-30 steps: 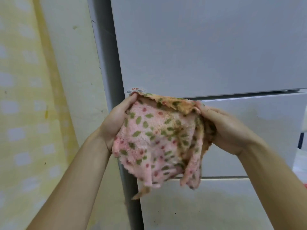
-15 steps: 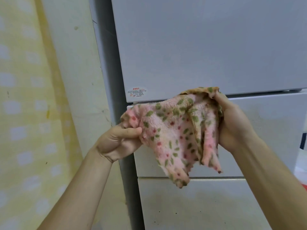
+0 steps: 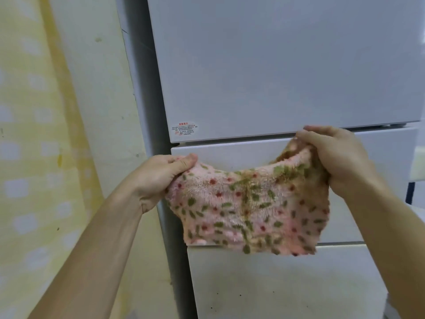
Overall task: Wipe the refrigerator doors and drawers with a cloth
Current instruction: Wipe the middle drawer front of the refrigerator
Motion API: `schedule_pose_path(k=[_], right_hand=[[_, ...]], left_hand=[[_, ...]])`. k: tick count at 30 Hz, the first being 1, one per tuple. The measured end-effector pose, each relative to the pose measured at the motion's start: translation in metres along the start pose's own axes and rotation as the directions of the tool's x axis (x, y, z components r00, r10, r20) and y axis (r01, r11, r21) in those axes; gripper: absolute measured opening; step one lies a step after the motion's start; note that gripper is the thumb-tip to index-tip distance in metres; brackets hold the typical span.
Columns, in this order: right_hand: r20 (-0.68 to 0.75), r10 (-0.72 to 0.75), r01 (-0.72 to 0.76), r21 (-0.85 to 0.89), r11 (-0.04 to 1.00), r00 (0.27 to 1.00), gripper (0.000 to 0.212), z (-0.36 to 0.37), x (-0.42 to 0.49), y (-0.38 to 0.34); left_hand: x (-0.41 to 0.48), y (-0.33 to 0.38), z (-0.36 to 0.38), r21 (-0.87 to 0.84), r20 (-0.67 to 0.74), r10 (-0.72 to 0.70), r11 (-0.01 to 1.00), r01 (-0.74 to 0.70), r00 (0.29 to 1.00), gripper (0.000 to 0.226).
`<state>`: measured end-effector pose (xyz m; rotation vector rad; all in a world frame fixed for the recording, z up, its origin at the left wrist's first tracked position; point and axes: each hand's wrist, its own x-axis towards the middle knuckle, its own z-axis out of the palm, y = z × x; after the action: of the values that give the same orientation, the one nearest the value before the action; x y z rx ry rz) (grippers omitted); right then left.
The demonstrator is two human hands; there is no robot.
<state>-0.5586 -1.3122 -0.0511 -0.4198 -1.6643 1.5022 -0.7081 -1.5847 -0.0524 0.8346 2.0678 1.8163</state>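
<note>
Holding pink spotted cloth [image 3: 248, 208] spread in front of middle drawer [image 3: 230, 153], we pinch its top corners: left hand [image 3: 158, 178] grasping left corner, right hand [image 3: 338, 157] grasping bunched right corner. Wiping looks not yet started: lower drawer [image 3: 276, 284] below middle drawer shows dark specks, and upper door [image 3: 276, 65] above it shows no wipe marks. Versus half second ago: cloth was bunched, now stretched flat, with hands wider apart.
</note>
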Motion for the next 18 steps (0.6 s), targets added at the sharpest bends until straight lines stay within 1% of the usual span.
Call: schedule_pose_path(k=[1,2,3,4,5,7,8,9,11,12,14,15,16,18], right_hand=[[0.078,0.072,-0.079,0.094,0.992,0.994,0.016,-0.003,0.0,-0.002],[0.189,0.128,-0.162,0.177,0.971,0.974,0.017,-0.006,0.001,-0.004],[0.302,0.152,-0.231,0.246,0.942,0.941,0.02,-0.009,0.0,-0.007],[0.394,0.127,-0.255,0.292,0.922,0.911,0.026,-0.011,0.0,-0.008],[0.437,0.081,-0.242,0.327,0.913,0.896,0.034,-0.013,0.0,-0.008],[0.428,-0.033,-0.13,0.346,0.929,0.903,0.057,-0.016,0.0,-0.006],[0.403,-0.08,-0.061,0.323,0.944,0.912,0.064,-0.018,0.001,-0.004],[0.372,-0.119,0.008,0.288,0.958,0.92,0.065,-0.019,0.002,-0.002],[0.308,-0.189,0.123,0.221,0.967,0.933,0.053,-0.021,0.007,0.001],[0.275,-0.215,0.164,0.196,0.967,0.937,0.047,-0.022,0.009,0.003],[0.24,-0.255,0.222,0.155,0.963,0.937,0.042,-0.023,0.008,0.002],[0.248,-0.262,0.232,0.141,0.962,0.933,0.042,-0.024,0.007,0.0],[0.273,-0.26,0.231,0.134,0.964,0.926,0.045,-0.026,0.007,0.0],[0.327,-0.25,0.22,0.127,0.967,0.911,0.053,-0.029,0.006,-0.003]], left_hand=[[0.0,0.001,-0.001,-0.037,-0.039,0.004,0.999,-0.005,0.999,0.055],[0.0,0.002,-0.003,-0.098,-0.067,0.009,0.995,-0.016,0.998,0.057],[0.0,0.002,-0.005,-0.176,-0.081,0.02,0.984,-0.034,0.997,0.059],[-0.001,0.003,-0.007,-0.258,-0.08,0.035,0.965,-0.055,0.996,0.059],[-0.003,0.004,-0.01,-0.331,-0.067,0.056,0.941,-0.075,0.996,0.057],[-0.006,0.005,-0.015,-0.408,-0.063,0.101,0.905,-0.118,0.993,0.056],[-0.007,0.005,-0.016,-0.412,-0.082,0.112,0.901,-0.136,0.99,0.06],[-0.008,0.005,-0.018,-0.405,-0.106,0.116,0.902,-0.149,0.988,0.069],[-0.008,0.002,-0.025,-0.375,-0.158,0.135,0.908,-0.186,0.978,0.085],[-0.009,0.002,-0.029,-0.342,-0.16,0.16,0.916,-0.207,0.974,0.088],[-0.01,0.004,-0.035,-0.252,-0.084,0.219,0.939,-0.234,0.972,0.083],[-0.01,0.005,-0.038,-0.205,-0.04,0.233,0.95,-0.236,0.972,0.08],[-0.01,0.006,-0.04,-0.156,-0.011,0.238,0.959,-0.237,0.971,0.076],[-0.009,0.007,-0.043,-0.06,-0.018,0.245,0.968,-0.245,0.969,0.06]])
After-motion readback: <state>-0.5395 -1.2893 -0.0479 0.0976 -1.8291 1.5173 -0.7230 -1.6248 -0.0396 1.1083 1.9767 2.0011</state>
